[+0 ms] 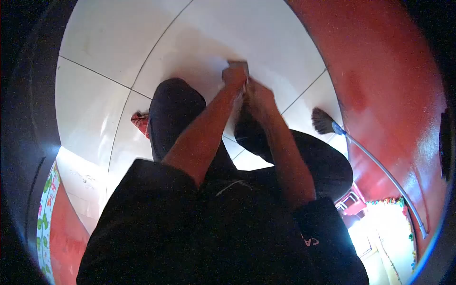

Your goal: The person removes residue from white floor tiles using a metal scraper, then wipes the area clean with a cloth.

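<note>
My left hand [235,75] is closed, its fingers wrapped round a small grey, flat-edged thing [242,64] that shows above the knuckles. Blur and the fingers hide what kind of thing it is. Just to the right and slightly nearer my body, my right hand [260,98] is closed too, touching or almost touching the left. Whatever lies within its fingers is hidden. Both hands are in front of my bent knees, over the pale tiled floor [199,42].
A broom [323,121] with dark bristles and a long grey handle leans by the red wall [384,71] on the right. Red plaid cloth [140,122] shows beside my left knee [175,107]. A bright opening with a colourful garland [387,201] is at the lower right.
</note>
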A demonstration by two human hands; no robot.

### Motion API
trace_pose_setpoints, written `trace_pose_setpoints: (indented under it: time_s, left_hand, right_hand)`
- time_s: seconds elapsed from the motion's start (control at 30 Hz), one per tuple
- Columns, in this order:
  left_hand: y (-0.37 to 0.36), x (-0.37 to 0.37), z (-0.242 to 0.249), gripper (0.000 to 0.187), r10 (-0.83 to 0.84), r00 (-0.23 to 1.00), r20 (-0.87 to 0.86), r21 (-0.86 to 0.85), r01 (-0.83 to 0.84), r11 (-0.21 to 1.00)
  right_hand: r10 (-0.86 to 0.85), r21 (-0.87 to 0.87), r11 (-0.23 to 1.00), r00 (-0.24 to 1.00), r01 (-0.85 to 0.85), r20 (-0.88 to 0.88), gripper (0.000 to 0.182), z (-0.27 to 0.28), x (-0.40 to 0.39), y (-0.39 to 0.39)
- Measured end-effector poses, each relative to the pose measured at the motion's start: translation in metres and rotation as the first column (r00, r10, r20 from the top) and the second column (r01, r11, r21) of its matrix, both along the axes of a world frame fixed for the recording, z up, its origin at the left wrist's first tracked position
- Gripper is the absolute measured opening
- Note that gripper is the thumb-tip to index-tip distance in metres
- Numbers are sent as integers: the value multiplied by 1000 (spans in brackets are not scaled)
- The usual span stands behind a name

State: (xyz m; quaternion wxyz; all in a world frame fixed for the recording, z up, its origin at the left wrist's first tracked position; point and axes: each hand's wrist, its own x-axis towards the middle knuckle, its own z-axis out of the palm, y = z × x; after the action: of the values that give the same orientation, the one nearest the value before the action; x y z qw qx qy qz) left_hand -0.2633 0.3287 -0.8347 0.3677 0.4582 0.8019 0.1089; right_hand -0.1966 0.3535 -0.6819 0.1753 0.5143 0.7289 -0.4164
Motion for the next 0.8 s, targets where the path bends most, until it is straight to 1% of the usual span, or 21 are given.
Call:
trace_pose_setpoints:
  time_s: [0.1, 0.13, 0.17, 0.2, 0.23, 0.27, 0.3, 0.33, 0.37, 0.4, 0.43, 0.47, 0.5, 0.53, 0.57, 0.63, 0.67, 0.7, 0.73, 0.77, 0.8]
  left_hand:
    - [4, 2, -15, 24, -11, 997, 72, -136, 21, 990]
    - [1, 9, -22, 23, -14, 994, 105, -184, 33, 982]
    - [20, 1, -33, 23, -2, 998, 69, -156, 13, 988]
    - [39, -4, -48, 22, 10, 999, 32, -129, -6, 992]
    - [57, -23, -26, 22, 24, 1000, -4, -100, -25, 995]
    - [75, -46, -6, 25, -30, 999, 20, -176, 33, 984]
    - [82, -71, 26, 29, -82, 995, 49, -257, 92, 962]
    - [71, -76, 5, 31, -145, 988, 57, -190, 153, 970]
    - [57, -67, -12, 28, -61, 998, -31, -124, 56, 991]
    - [48, -64, -14, 25, 28, 993, -116, -41, -33, 999]
    - [58, -71, -19, 26, 83, 993, -78, -76, -89, 993]
    - [67, -78, -25, 27, 140, 989, -45, -111, -144, 983]
    - [76, -87, -21, 29, 199, 980, -17, -148, -199, 969]
    - [96, -106, -5, 30, 340, 918, 201, -278, -280, 919]
    - [108, -116, 1, 32, 484, 787, 383, -410, -325, 852]
    - [87, -106, -1, 29, 471, 830, 299, -64, -475, 878]
    - [70, -101, 2, 27, 324, 940, 105, 107, -335, 936]
    - [62, -103, 9, 25, 187, 974, -126, 245, -152, 958]
    - [60, -103, 6, 25, 175, 970, -172, 142, -151, 978]
    - [71, -110, -1, 28, 229, 970, -77, 52, -225, 973]
    - [84, -118, -20, 32, 288, 958, 16, -50, -287, 957]
  right_hand:
    - [195, 14, 980, 968, -200, 155, 33, 21, -13, -8]
    - [165, 146, 978, 982, -151, -91, 31, 15, -4, -3]
    - [-185, -110, 980, 956, 163, -228, 28, 5, -4, 10]
    - [-547, -348, 824, 790, 448, -278, 27, 3, -12, 24]
    - [-760, -491, 578, 649, 652, -35, 27, 31, -40, 40]
    - [-695, -462, 653, 717, 601, -50, 27, 27, -48, 47]
    - [-625, -436, 717, 779, 544, -56, 27, 18, -57, 53]
    - [-624, -449, 706, 781, 547, -30, 26, 15, -61, 50]
    - [-623, -462, 695, 782, 551, -5, 26, 11, -66, 47]
    - [-686, -507, 613, 727, 606, 40, 25, 12, -71, 38]
    - [-740, -546, 524, 666, 654, 88, 24, 11, -77, 35]
    - [-583, -397, 765, 807, 508, -91, 16, 5, -80, 35]
    - [-427, -319, 889, 845, 328, -321, 14, -29, -74, 51]
    - [-234, -193, 969, 825, 154, -514, 14, -81, -61, 80]
    - [-200, -201, 973, 846, 113, -494, 15, -76, -62, 84]
    - [-127, -218, 976, 881, 28, -455, 19, -67, -65, 92]
    - [-176, -236, 968, 901, 86, -397, 19, -66, -66, 80]
    - [-233, -271, 953, 898, 135, -373, 18, -56, -73, 75]
    - [-290, -304, 934, 892, 186, -347, 18, -44, -81, 69]
    - [-346, -334, 912, 882, 237, -320, 18, -33, -88, 63]
    - [-174, -200, 975, 884, 94, -434, 18, -85, -72, 78]
